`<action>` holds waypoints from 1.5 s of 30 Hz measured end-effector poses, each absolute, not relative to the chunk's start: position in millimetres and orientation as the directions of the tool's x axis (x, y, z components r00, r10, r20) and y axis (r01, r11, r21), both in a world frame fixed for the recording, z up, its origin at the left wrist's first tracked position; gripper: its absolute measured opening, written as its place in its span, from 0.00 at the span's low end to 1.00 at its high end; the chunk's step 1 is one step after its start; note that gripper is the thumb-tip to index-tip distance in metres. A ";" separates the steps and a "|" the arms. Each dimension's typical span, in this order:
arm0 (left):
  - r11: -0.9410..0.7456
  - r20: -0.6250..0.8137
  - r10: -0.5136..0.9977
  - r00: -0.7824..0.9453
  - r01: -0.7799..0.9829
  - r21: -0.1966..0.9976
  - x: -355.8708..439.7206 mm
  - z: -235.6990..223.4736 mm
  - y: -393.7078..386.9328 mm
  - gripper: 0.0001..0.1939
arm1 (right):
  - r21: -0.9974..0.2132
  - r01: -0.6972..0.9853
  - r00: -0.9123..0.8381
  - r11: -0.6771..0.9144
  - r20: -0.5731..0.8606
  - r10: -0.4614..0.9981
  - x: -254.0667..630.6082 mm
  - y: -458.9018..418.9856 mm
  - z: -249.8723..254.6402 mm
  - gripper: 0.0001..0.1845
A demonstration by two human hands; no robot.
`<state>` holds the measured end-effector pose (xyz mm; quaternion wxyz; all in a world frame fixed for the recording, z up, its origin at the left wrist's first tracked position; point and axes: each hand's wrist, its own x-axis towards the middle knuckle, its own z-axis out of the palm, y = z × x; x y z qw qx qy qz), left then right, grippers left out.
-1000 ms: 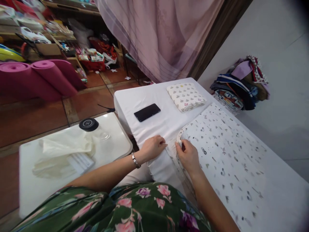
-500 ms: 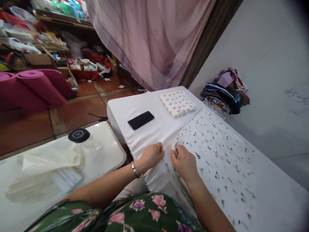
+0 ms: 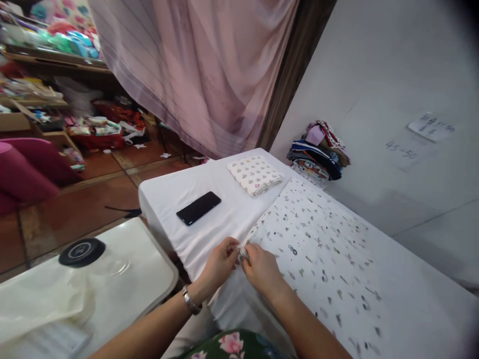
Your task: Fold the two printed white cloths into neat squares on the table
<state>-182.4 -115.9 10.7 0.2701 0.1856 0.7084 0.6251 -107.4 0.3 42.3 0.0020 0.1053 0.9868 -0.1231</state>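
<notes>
A white printed fabric (image 3: 322, 249) with small dark motifs lies spread over the white-covered table (image 3: 224, 219). My left hand (image 3: 219, 264) and my right hand (image 3: 262, 269) meet at its near left corner. Both pinch the fabric's edge, fingers closed on it. A metal bracelet sits on my left wrist. A black phone (image 3: 198, 208) lies on the table beyond my hands. A folded white cloth with a heart print (image 3: 256, 174) rests at the far end of the table.
A low white table (image 3: 123, 269) at the left carries a black round lid (image 3: 82, 252) and cream plastic bags (image 3: 41, 304). A pile of coloured fabrics (image 3: 318, 149) leans against the wall. A pink curtain (image 3: 202, 65) hangs behind. Cluttered shelves and magenta rolls stand at far left.
My hands have come together at the fabric's corner, both now pinching it. The view has swung up and to the right, showing more of the wall.
</notes>
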 end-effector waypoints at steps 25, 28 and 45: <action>0.434 -0.120 0.610 -0.784 0.203 0.878 -204.5 3.5 -120.0 0.11 | -0.458 0.099 -0.974 0.883 0.138 0.180 -87.5 -7.8 31.2 0.07; 0.542 -0.129 0.616 -0.777 0.298 0.786 -208.3 12.6 -123.0 0.12 | -0.480 0.117 -0.953 0.869 0.193 0.235 -63.6 5.4 34.2 0.09; 0.684 -0.168 0.652 -0.739 0.478 0.551 -222.5 17.6 -115.2 0.14 | -0.387 0.853 -0.292 0.351 0.203 0.935 231.6 55.5 -15.5 0.18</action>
